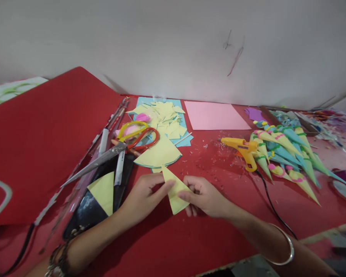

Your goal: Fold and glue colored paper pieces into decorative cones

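Note:
Between my two hands is a yellow paper piece (175, 197), folded to a narrow wedge with its point up and away from me. My left hand (150, 192) pinches its left edge, thumb on top. From the right, my right hand (203, 195) grips the lower part, its thumb pressed on the paper and some fingers hidden behind. Just beyond lies a stack of yellow and blue paper fan shapes (158, 152). Left of my left hand, another yellow paper wedge (103, 192) rests on a dark, glossy flat object (86, 211).
Large scissors (112, 154) with yellow and red handles lie left beside markers (103, 141). Yellow paper scraps (164, 115) and a pink sheet (216, 116) lie at the back. A yellow glue gun (243, 148) with a black cord stands right, beside several decorated paper cones (291, 144).

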Available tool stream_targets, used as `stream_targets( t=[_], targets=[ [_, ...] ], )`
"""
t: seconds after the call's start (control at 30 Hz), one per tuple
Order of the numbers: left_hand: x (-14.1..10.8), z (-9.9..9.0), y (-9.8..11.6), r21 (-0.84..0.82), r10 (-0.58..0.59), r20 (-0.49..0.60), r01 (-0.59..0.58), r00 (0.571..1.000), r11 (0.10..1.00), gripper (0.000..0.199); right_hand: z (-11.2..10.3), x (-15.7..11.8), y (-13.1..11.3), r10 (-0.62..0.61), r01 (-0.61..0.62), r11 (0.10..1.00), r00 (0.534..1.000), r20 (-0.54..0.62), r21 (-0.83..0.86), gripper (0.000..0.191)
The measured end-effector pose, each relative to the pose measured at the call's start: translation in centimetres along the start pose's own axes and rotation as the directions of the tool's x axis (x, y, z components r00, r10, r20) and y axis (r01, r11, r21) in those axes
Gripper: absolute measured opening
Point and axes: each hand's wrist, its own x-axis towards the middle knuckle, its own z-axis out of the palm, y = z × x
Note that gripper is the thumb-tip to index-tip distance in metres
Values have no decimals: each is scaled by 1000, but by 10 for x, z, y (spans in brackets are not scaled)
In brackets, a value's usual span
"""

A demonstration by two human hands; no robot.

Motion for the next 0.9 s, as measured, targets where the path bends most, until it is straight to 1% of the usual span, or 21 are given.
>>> stream_targets(
  t=[0.07,0.1,0.23,0.33,0.47,0.53,0.63,0.73,0.8,0.9],
  targets=[
    [0,-1,1,16,-3,-76,5,997,1000,32,0,0,0,-4,4,1000,1000,22,15,29],
    [-1,-1,1,20,-7,-97,9,995,1000,33,0,0,0,-3,3,1000,1000,28,18,29],
    [-3,-1,2,18,-25,-129,28,991,999,34,0,-1,2,18,-18,1000,999,36,11,28],
    [-4,-2,3,13,-10,-159,12,987,1000,34,0,-4,3,20,-19,999,999,35,-28,26],
    [-3,-5,5,50,15,-211,-4,977,999,33,0,-6,3,16,-16,994,1000,3,-109,22],
    [-2,-6,6,67,33,-232,-18,972,998,33,0,-6,2,-14,7,985,999,-44,-171,21],
    [-1,-7,6,78,69,-224,-53,972,996,34,1,-5,1,-122,81,952,985,-125,-294,16],
    [-1,-7,5,74,105,-163,-94,981,993,34,3,-5,-1,-211,140,913,966,-151,-382,12],
    [-1,-6,4,64,111,-135,-103,985,993,34,3,-5,-2,-229,147,898,961,-155,-415,17],
    [-2,-6,5,49,99,-147,-93,984,994,33,3,-6,-3,-192,120,906,971,-141,-405,25]
  ],
)
